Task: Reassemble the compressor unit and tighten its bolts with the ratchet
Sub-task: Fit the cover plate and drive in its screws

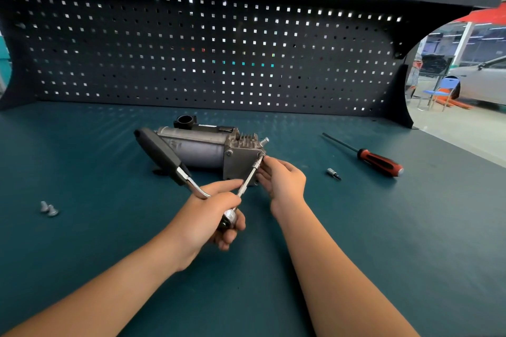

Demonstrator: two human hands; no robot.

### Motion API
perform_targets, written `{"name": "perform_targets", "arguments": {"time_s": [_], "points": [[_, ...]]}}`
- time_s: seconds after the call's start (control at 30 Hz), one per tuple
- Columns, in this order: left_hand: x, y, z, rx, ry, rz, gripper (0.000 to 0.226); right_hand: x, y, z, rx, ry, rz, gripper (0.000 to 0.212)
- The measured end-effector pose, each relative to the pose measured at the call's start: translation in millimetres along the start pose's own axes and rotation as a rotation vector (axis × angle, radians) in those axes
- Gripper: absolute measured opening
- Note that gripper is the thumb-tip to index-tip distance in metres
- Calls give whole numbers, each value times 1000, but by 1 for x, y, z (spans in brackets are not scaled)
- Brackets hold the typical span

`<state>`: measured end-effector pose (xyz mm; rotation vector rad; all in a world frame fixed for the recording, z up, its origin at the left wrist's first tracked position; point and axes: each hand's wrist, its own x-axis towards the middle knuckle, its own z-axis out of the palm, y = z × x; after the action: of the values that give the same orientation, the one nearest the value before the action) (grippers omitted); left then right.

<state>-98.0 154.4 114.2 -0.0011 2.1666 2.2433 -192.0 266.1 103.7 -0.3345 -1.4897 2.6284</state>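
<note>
**A:** Where do we have the compressor unit (197, 145)?

**B:** It lies on its side in the middle of our teal worktop (82, 172), with the square end plate (241, 165) turned toward us.

**A:** And our left hand (216, 213)?

**B:** Its grip is closed round the head end of the ratchet (161, 156). The black handle sticks up and away to the left, across the front of the unit. The extension bar (247, 182) runs from the head up to the bolt at the plate's upper right corner.

**A:** Our right hand (282, 180)?

**B:** It is just beside the plate, with its fingertips against the far end of the extension bar. We cannot tell whether that grip pinches the bar or only touches it.

**A:** What else do we see?

**B:** Two loose bolts (48, 208) lie together far to the left. A small bit socket (332, 173) lies to the right of our right hand, and a red-and-black screwdriver (379, 162) lies beyond it.
</note>
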Motion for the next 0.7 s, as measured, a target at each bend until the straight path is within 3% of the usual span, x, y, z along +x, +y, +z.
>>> {"name": "perform_targets", "arguments": {"time_s": [0.23,0.4,0.5,0.7], "points": [[0,0,4,-107,20,-29,32,-2,-2,-1,52,-51,97,9],[-5,11,11,-573,-21,-208,22,-4,-3,-1,78,-75,152,7],[-7,17,18,-769,-27,-207,13,-3,-2,-1,52,-108,169,8],[-6,12,25,-412,31,-20,27,-3,0,0,-64,-204,161,25]]}}
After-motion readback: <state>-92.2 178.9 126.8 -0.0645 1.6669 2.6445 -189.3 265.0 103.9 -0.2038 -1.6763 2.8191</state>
